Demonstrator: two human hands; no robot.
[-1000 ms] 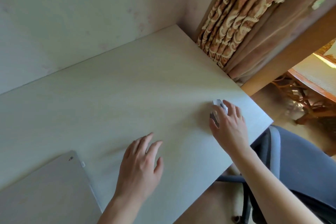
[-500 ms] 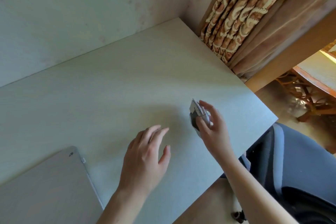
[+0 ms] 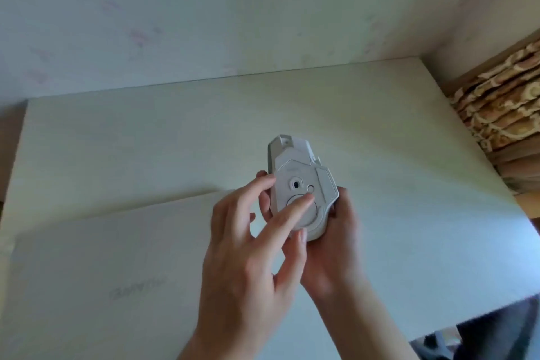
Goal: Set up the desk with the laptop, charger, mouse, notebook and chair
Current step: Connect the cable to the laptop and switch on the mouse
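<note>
Fingers of the right hand (image 3: 333, 245) wrap the mouse (image 3: 301, 187) from below and from its right side, cradling it belly-up above the desk (image 3: 175, 131), while the left hand (image 3: 248, 245) has its fingers loosely spread, the index fingertip (image 3: 305, 199) pressing on the round panel on the mouse's underside, just below the dark sensor opening and the small button beside it. The thumb of the left hand rests against the mouse's left edge. Beneath and to the left of both hands lies the closed laptop (image 3: 102, 272), flat on the desk, with the dark chair (image 3: 496, 330) showing past the desk's near right corner and a patterned curtain (image 3: 502, 108) at far right.

Judging by the pose, the step is checking or switching something on the underside. To do it well, keep the right hand's hold firm on the sides so the body does not rock, press with the fingertip pad only, then turn the mouse over and set it down right of the laptop
</note>
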